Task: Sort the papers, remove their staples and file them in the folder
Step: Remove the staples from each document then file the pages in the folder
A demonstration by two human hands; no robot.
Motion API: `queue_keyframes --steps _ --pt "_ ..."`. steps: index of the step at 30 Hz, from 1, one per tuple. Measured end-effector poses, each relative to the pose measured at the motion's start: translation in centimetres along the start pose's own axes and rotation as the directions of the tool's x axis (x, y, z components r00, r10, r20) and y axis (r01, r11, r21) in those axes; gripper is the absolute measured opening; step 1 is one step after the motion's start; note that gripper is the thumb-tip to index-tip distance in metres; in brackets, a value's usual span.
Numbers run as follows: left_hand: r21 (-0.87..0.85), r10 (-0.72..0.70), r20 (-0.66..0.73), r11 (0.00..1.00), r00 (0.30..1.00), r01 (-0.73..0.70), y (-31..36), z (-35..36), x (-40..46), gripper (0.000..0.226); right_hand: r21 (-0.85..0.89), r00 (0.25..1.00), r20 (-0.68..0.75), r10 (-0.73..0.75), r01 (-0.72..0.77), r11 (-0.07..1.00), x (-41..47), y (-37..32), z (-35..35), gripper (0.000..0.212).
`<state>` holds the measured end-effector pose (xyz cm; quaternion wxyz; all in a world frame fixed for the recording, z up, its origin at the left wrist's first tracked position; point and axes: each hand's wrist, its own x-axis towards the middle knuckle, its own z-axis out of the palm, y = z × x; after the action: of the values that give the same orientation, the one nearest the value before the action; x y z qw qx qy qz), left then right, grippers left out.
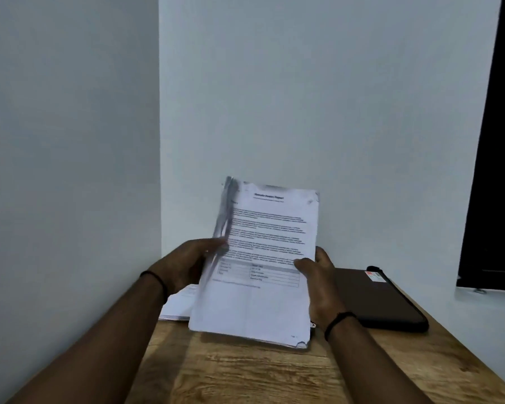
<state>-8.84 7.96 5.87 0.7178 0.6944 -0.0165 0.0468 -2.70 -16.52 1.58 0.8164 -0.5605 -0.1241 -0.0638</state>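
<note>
A stack of printed white papers point(263, 258) is held up above the wooden table point(245, 374), tilted toward me, with a heading, text paragraphs and a small table on the top page. My left hand point(187, 263) grips the stack's left edge, where the pages look blurred and fanned. My right hand point(315, 275) holds the right edge, thumb on the front page. A dark brown folder point(382, 298) lies closed on the table to the right. More white sheets point(178, 307) lie on the table behind my left wrist.
The table stands in a corner between pale walls. A dark window frame point(493, 170) is at the far right. A small metal piece point(313, 325) shows by my right wrist, mostly hidden.
</note>
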Motion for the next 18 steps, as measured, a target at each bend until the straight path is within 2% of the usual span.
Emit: queue_keyframes --steps 2,4,8,10,13,15,18 --pt "0.047 0.12 -0.002 0.992 0.993 -0.12 0.1 1.2 -0.2 0.036 -0.057 0.997 0.013 -0.07 0.071 0.996 -0.8 -0.8 1.0 0.026" --pt "-0.026 0.225 -0.045 0.974 0.973 -0.227 0.4 1.9 -0.7 0.035 -0.099 0.989 0.027 -0.146 0.148 0.984 -1.1 -1.7 1.7 0.027" --pt "-0.145 0.291 -0.086 0.943 0.953 -0.301 0.1 1.5 -1.2 0.032 -0.182 0.954 0.146 -0.262 0.286 0.941 -2.1 -3.2 1.1 0.03" --pt "-0.177 0.251 -0.069 0.95 0.966 -0.259 -2.0 1.3 -1.8 0.032 -0.262 0.958 0.195 -0.211 0.258 0.93 -3.7 -1.8 -0.1 0.032" --pt "-0.139 0.164 -0.061 0.975 0.985 -0.171 -6.1 1.6 -2.9 0.029 -0.253 0.975 0.211 -0.063 0.117 0.96 -6.0 2.0 -2.0 0.038" --pt "-0.148 0.145 -0.077 0.977 0.986 -0.155 -7.7 1.6 -3.2 0.031 -0.245 0.982 0.181 -0.049 0.093 0.965 -6.3 4.0 -1.9 0.043" --pt "-0.052 0.194 -0.167 0.977 0.967 -0.205 -7.3 0.9 -2.5 0.025 -0.253 0.987 0.144 -0.069 0.104 0.962 -5.7 4.7 0.0 0.042"
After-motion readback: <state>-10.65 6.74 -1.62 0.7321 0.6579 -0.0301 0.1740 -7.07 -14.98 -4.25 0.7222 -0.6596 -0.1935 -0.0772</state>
